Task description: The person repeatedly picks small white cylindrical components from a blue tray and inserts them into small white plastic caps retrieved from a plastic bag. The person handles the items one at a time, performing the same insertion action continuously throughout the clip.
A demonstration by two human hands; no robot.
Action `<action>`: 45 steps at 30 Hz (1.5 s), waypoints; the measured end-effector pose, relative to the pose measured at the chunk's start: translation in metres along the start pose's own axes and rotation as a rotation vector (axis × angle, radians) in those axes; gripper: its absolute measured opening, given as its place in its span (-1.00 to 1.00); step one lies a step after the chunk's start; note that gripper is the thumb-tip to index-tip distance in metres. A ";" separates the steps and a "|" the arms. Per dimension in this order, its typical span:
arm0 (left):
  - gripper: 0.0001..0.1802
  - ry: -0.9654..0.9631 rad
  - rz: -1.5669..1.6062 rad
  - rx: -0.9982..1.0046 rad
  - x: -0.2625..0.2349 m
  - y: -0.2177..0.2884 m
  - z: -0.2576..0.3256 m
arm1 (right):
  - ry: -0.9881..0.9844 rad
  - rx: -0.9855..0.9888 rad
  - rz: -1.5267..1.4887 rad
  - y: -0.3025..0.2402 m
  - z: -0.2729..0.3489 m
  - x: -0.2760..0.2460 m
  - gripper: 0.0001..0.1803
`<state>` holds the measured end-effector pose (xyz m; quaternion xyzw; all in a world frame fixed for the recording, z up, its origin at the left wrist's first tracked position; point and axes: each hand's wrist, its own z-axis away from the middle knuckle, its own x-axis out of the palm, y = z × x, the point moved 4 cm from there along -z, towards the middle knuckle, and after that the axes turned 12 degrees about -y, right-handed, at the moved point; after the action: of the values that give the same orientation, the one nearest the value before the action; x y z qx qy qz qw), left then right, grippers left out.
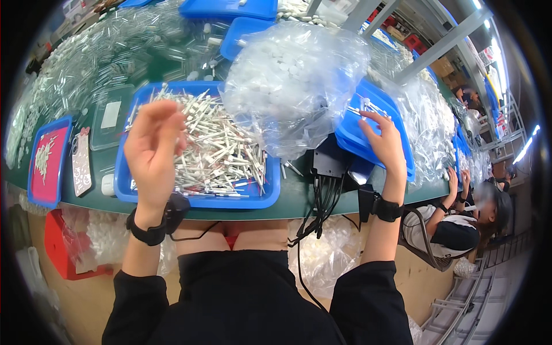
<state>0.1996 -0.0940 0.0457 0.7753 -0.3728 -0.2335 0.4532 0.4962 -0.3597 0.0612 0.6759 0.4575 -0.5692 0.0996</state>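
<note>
Here — thin white sticks [221, 146] heaped in blue tray [198, 201] — left hand [152, 152] open, empty.

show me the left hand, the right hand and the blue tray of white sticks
left hand [152, 146], head view, on the back of the hand
right hand [384, 144], head view, on the back of the hand
blue tray of white sticks [198, 201], head view, on its front rim
</note>
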 end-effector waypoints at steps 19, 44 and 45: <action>-0.81 -0.114 0.563 -0.350 0.029 -0.015 0.024 | -0.198 -0.101 0.398 -0.103 -0.099 0.142 -0.77; -0.85 -0.040 0.350 -0.261 0.040 0.012 0.033 | -0.761 -0.128 -1.705 -0.183 0.081 0.076 -0.68; -0.84 -0.025 0.316 -0.223 0.041 0.014 0.035 | -0.829 -0.143 -1.758 -0.187 0.082 0.075 -0.70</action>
<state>0.1949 -0.1491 0.0401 0.6490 -0.4673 -0.2089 0.5629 0.2986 -0.2701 0.0417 -0.1681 0.7608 -0.6042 -0.1668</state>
